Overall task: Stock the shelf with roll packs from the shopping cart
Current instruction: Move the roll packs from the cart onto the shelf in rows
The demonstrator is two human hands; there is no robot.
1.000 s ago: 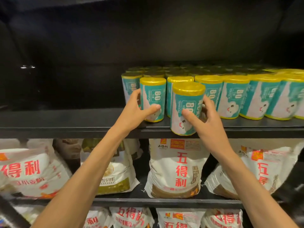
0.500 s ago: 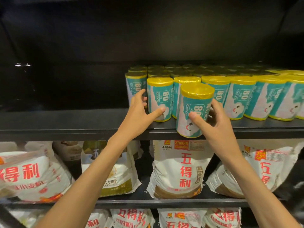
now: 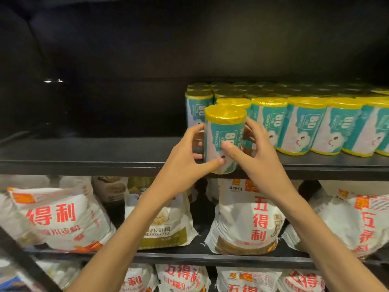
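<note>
A teal-and-white roll pack [image 3: 223, 131] with a gold top stands upright at the front edge of the black shelf [image 3: 88, 157]. My left hand [image 3: 185, 163] wraps round its left side, thumb across the lower front. My right hand [image 3: 255, 152] grips its right side, thumb on the label. Behind and to the right, several more roll packs [image 3: 303, 125] stand in rows on the same shelf. The shopping cart is out of view.
The left half of the black shelf is bare and dark. Below it, white flour bags [image 3: 248, 216] with red lettering fill two lower shelves [image 3: 189, 257]. A dark bar [image 3: 27, 262] crosses the bottom left corner.
The front roll pack shifted left along the shelf edge in my right hand. My left hand let go of the neighbouring pack and now grips this one too.
</note>
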